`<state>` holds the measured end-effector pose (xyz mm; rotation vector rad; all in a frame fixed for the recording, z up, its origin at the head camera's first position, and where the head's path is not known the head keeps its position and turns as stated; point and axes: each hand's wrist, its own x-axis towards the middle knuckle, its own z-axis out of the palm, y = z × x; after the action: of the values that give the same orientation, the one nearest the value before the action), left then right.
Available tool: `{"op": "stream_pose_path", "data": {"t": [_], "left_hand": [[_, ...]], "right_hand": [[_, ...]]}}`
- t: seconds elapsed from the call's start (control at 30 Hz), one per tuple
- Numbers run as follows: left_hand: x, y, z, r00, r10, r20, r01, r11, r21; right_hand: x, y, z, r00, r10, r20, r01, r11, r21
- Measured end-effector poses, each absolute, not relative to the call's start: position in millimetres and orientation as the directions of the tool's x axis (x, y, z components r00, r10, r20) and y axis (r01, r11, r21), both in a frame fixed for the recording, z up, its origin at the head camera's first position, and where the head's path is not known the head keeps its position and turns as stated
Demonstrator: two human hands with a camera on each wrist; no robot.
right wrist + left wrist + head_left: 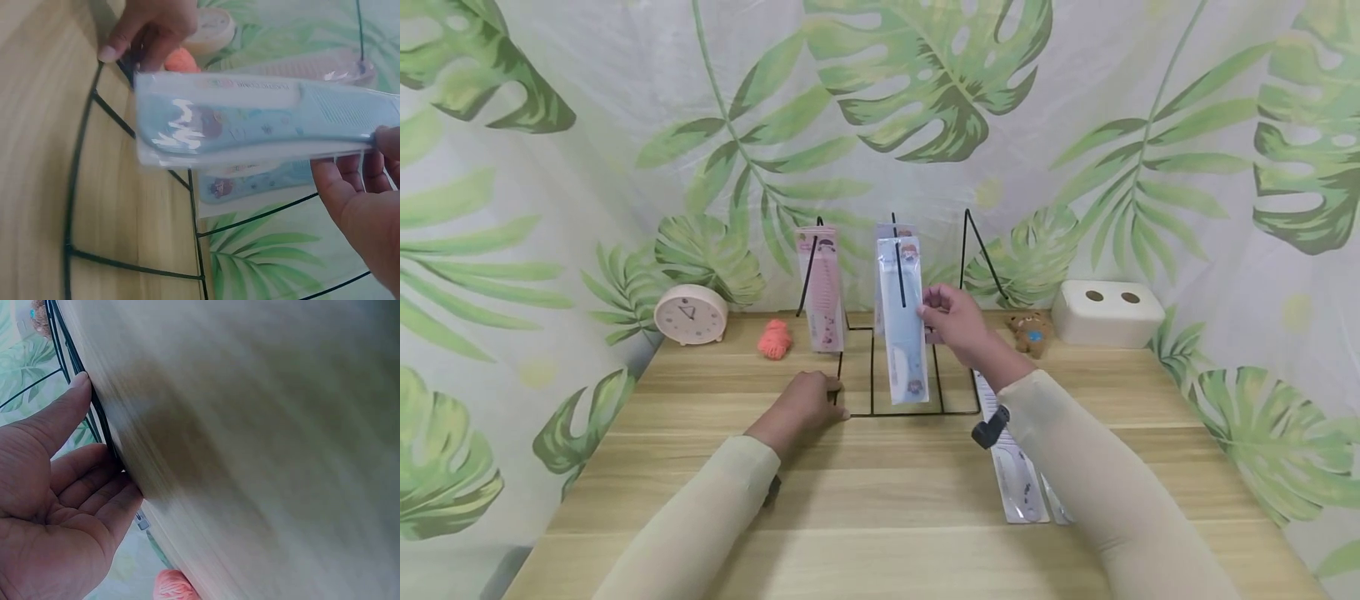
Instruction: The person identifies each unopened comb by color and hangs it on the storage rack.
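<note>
Blue comb pack: held upright at the front of the black wire rack, its lower end hanging just above the rack's base wire; a plastic sleeve with a pale blue comb and a small cartoon figure near the bottom is seen.
Right hand: the right edge of the blue comb pack is pinched between thumb and fingers, about midway up its length; the hand is closed on the pack, not spread.
Left hand: laid on the bench at the rack's front left corner, fingers loosely bent and pressed against the base wire; nothing is gripped. In the left wrist view the fingertips are seen touching the black wire.
Second blue pack: seen just behind the held one, hanging on the rack's middle prong.
Pink comb pack: hung on the left prong of the rack, well apart from both hands.
Flat packs: laid on the bench under the right forearm, partly hidden by the sleeve.
Clock: stood at the back left of the bench.
Orange yarn: placed between clock and rack.
Bear toy: set at the back right, beside a white box with two round holes.
Backdrop: leaf-print cloth is hung behind and at both sides.
</note>
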<state>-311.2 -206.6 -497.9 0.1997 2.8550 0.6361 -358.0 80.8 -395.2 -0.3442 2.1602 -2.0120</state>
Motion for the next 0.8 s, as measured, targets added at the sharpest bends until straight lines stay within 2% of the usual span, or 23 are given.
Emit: {"op": "stream_pose_path", "data": {"t": [0.2,0.5,0.8], "left_hand": [[-309,-207,-498,-0.971,0.162,-0.178,0.069,0.896,0.44],[-309,-207,-496,-0.97,0.165,-0.177,0.073,0.897,0.436],[-309,-205,-497,-0.97,0.153,-0.188,0.053,0.891,0.451]], "right_hand": [[-382,64,-400,-0.974,-0.21,0.08,-0.095,0.064,-0.993],[-396,57,-405,-0.98,-0.134,0.146,-0.176,0.25,-0.952],[-407,55,-407,-0.984,-0.118,0.133,-0.161,0.278,-0.947]]}}
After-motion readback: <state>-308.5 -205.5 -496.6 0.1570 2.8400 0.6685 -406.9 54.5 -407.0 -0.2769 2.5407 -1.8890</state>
